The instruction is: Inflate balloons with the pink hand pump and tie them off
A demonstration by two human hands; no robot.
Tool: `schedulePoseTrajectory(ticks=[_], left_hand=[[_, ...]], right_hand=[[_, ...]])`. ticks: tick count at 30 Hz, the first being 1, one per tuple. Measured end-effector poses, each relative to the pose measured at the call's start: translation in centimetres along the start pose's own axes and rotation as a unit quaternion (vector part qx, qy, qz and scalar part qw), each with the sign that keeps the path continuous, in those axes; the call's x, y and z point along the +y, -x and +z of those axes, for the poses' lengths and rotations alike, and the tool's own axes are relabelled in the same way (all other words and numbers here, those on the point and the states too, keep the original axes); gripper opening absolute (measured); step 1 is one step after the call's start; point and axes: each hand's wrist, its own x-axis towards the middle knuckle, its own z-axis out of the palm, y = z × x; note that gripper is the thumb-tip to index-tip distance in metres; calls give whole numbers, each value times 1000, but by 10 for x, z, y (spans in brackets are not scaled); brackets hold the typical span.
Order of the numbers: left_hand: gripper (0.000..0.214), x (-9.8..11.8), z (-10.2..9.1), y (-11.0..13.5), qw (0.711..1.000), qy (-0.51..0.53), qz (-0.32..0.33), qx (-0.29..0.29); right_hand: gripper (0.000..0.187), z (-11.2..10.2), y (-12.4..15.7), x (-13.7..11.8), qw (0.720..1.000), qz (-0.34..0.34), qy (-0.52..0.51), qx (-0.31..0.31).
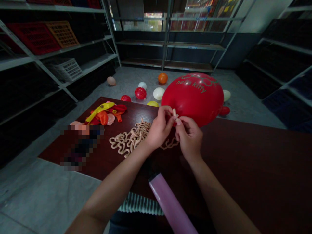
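Note:
A big inflated red balloon (195,96) with pale lettering floats just above the dark wooden table (255,162). My left hand (159,128) and my right hand (188,138) are both closed in a pinch at its neck, where a small beige rubber band (174,112) sticks up between my fingertips. A heap of beige rubber bands (130,138) lies on the table right under my left hand. A pink pump tube (170,204) pokes up between my forearms.
Flat uninflated balloons (107,114) in yellow, red and orange lie at the table's far left. Inflated balloons (159,93) sit on the grey floor beyond. Metal shelving with crates (62,34) lines both sides and the back.

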Motion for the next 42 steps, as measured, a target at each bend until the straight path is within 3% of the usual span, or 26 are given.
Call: schedulePoseTrajectory(ticks=[4, 10, 14, 22, 28, 33, 38, 42], left_hand=[[15, 6, -6, -1, 1000, -7, 13, -23], [7, 7, -8, -2, 997, -11, 69, -27], [6, 5, -7, -1, 999, 19, 37, 7], [11, 8, -4, 0, 994, 85, -11, 73], [25, 18, -10, -4, 981, 181, -57, 30], [23, 12, -20, -5, 948, 304, -93, -23], [27, 10, -19, -8, 912, 390, -125, 14], [28, 7, -13, -7, 927, 346, -142, 28]], right_hand=[[11, 4, -3, -9, 963, 133, -233, 28], [12, 1, -10, -12, 920, 173, -351, -1], [12, 2, -8, -11, 925, 168, -341, -9], [11, 2, -4, -7, 975, 91, -203, -8], [12, -3, -7, -7, 983, 84, -164, 15], [11, -3, -7, -10, 985, 79, -153, 2], [11, 1, -2, -16, 984, 83, -155, -23], [10, 2, -2, -17, 980, 95, -175, -17]])
